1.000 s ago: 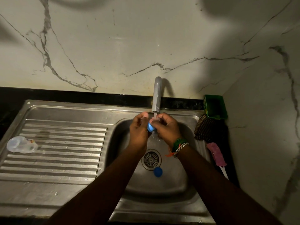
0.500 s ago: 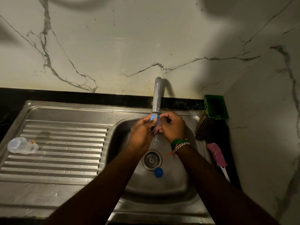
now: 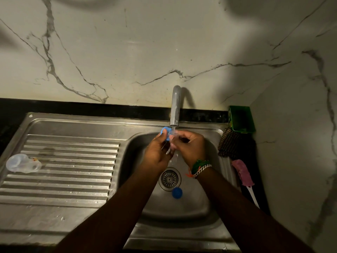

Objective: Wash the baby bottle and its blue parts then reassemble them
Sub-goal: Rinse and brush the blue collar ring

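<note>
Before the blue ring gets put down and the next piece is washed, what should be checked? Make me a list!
1. Water running: ok, a stream falls from the tap past the hands.
2. Grip on the blue ring: ok, the left hand holds it under the spout.
3. Right hand: cannot tell what its curled fingers hold; something clear seems to lie between the hands.
4. Ring rinsed clean: cannot tell, too small and dim.
5. Next piece in reach: ok, a blue cap lies in the sink beside the drain.
6. Bottle safe: ok, it lies on its side on the draining board.
</note>
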Demonstrator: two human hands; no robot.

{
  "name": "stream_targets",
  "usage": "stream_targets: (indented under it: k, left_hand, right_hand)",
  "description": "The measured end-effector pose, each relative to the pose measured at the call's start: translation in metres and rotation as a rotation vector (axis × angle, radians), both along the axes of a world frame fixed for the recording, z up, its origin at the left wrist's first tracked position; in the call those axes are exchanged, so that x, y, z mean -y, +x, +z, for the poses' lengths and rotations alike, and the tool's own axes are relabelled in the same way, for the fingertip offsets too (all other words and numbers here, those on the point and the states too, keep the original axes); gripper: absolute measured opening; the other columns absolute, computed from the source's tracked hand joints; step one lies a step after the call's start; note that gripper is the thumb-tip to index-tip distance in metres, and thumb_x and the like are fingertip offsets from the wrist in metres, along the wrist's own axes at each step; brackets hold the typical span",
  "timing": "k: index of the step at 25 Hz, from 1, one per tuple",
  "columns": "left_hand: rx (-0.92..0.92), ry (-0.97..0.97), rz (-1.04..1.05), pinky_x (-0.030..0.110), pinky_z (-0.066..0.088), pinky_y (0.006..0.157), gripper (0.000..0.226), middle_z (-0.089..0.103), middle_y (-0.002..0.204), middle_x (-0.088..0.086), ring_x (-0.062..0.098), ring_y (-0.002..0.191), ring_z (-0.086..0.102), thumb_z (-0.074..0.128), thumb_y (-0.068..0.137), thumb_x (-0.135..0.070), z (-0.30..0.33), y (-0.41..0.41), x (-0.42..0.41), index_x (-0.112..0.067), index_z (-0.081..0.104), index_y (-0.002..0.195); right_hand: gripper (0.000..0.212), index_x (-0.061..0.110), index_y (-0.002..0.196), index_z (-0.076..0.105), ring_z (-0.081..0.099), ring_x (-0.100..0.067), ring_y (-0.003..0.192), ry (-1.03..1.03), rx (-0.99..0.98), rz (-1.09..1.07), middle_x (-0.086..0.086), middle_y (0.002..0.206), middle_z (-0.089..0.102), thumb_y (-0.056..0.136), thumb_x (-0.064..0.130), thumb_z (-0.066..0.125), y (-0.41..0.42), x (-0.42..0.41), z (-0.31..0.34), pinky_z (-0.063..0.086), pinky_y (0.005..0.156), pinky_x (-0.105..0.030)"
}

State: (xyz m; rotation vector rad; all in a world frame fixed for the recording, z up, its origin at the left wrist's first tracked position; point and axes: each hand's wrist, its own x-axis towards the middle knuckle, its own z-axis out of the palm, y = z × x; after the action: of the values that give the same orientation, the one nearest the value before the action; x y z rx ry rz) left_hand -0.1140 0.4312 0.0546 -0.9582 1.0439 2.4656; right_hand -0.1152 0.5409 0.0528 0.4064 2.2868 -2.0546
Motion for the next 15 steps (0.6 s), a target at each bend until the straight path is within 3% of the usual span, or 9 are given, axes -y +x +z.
stream_targets:
  k: [3,7,9,11,13,15]
  left_hand:
    - [0.007,-0.012,0.010,0.029,0.058,0.070,0.063,0.073,0.113,0.017,0.020,0.088,0.071,0.079,0.078,-0.030,-0.004,-0.001,-0.003,0.001,0.064,0.130]
    - [0.040,0.030,0.010,0.024,0.061,0.068,0.054,0.072,0.113,0.019,0.019,0.084,0.070,0.078,0.083,-0.029,-0.007,0.004,-0.005,0.001,0.065,0.126]
    - [0.073,0.061,0.034,0.022,0.060,0.070,0.050,0.074,0.106,0.018,0.019,0.084,0.071,0.078,0.082,-0.031,-0.004,0.002,-0.002,0.000,0.067,0.120]
    - [0.101,0.084,0.041,0.027,0.059,0.085,0.046,0.076,0.103,0.016,0.022,0.092,0.072,0.076,0.086,-0.036,-0.004,0.000,-0.002,-0.003,0.068,0.117]
    - [0.126,0.063,0.007,0.041,0.054,0.102,0.045,0.076,0.111,0.016,0.027,0.109,0.070,0.068,0.094,-0.043,-0.002,-0.001,-0.003,-0.007,0.068,0.121]
    - [0.150,0.025,-0.063,0.046,0.052,0.099,0.047,0.075,0.118,0.014,0.029,0.114,0.068,0.062,0.097,-0.047,0.000,-0.002,-0.004,-0.009,0.067,0.125]
  right_hand:
    - [0.011,0.005,0.100,0.075,0.075,-0.020,0.070,-0.026,0.002,-0.111,-0.012,0.084,0.076,0.091,0.012,0.072,0.003,0.006,0.001,0.062,0.064,-0.030]
    - [0.033,0.001,0.080,0.070,0.062,-0.014,0.048,-0.075,0.067,-0.270,-0.011,0.061,0.067,0.097,0.029,0.065,-0.004,0.006,0.001,0.055,0.049,-0.027]
    - [0.027,0.002,0.090,0.072,0.067,-0.015,0.059,-0.066,0.014,-0.171,-0.009,0.072,0.071,0.095,0.028,0.067,-0.005,0.005,-0.004,0.059,0.057,-0.032]
    - [0.020,0.008,0.106,0.072,0.072,-0.020,0.086,-0.019,-0.028,-0.016,-0.009,0.097,0.073,0.096,0.024,0.066,-0.002,0.006,-0.007,0.063,0.076,-0.042]
    - [0.029,0.011,0.117,0.069,0.068,-0.021,0.102,0.168,-0.104,0.105,-0.008,0.115,0.066,0.094,0.029,0.066,-0.001,0.004,-0.013,0.061,0.088,-0.043]
    - [0.051,0.012,0.123,0.067,0.062,-0.019,0.108,0.437,-0.163,0.188,-0.005,0.124,0.060,0.087,0.048,0.065,-0.003,0.000,-0.017,0.058,0.092,-0.038]
